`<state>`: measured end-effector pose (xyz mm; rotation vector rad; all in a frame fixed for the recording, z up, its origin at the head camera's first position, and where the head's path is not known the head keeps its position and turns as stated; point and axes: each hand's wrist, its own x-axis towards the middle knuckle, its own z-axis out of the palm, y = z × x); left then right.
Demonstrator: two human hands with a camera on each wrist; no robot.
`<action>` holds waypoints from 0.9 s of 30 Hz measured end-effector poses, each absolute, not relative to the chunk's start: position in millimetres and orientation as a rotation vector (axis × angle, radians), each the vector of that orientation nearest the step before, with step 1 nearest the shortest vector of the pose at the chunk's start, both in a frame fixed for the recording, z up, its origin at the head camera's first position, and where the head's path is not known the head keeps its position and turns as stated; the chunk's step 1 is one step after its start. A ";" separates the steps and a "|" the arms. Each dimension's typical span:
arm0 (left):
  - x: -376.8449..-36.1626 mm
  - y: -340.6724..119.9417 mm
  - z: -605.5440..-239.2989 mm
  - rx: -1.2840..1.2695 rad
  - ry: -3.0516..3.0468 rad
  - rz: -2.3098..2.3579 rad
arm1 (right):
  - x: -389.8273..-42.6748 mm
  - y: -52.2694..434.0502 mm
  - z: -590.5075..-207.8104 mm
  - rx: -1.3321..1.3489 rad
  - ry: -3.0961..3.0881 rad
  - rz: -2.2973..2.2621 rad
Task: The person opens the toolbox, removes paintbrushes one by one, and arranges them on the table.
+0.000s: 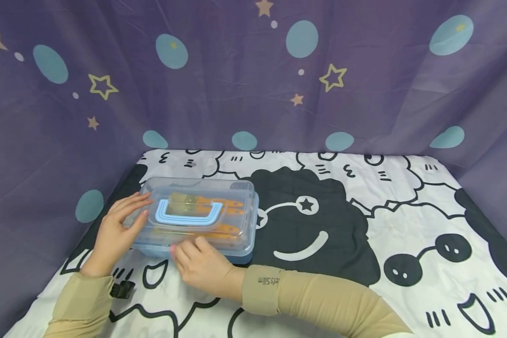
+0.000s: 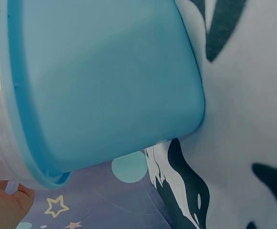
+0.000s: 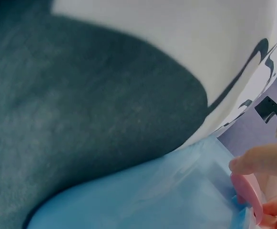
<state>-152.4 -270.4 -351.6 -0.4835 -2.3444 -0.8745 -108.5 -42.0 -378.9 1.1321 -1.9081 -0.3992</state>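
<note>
Clear plastic forms the lid of the storage box (image 1: 198,216) you are handling; its base is blue and it sits on the left part of the table (image 1: 363,225), on the sheep-print cloth. The box lies with its long axis running left to right across your view, its flat blue handle (image 1: 188,213) folded down on top. Orange-handled brushes (image 1: 211,203) show through the lid, lying along that same axis with their handle ends pointing right. Your left hand (image 1: 116,230) rests with relaxed, nearly straight fingers against the box's left end, a wide grip. Your right hand (image 1: 200,265) is at the near front edge, fingertips (image 3: 252,164) touching the rim; whether they pinch anything, you cannot tell from these views.
</note>
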 end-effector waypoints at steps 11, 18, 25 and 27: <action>-152.6 -271.5 -352.2 -0.483 -2.352 -0.874 | -108.1 -42.1 -375.5 1.132 -1.873 -0.386; -153.3 -271.3 -352.0 -0.485 -2.352 -0.871 | -109.1 -41.5 -375.0 1.128 -1.860 -0.360; -153.7 -271.6 -352.3 -0.481 -2.351 -0.861 | -109.3 -40.0 -374.8 1.149 -1.859 -0.348; -153.4 -271.4 -352.4 -0.479 -2.352 -0.861 | -109.2 -39.7 -375.3 1.161 -1.859 -0.339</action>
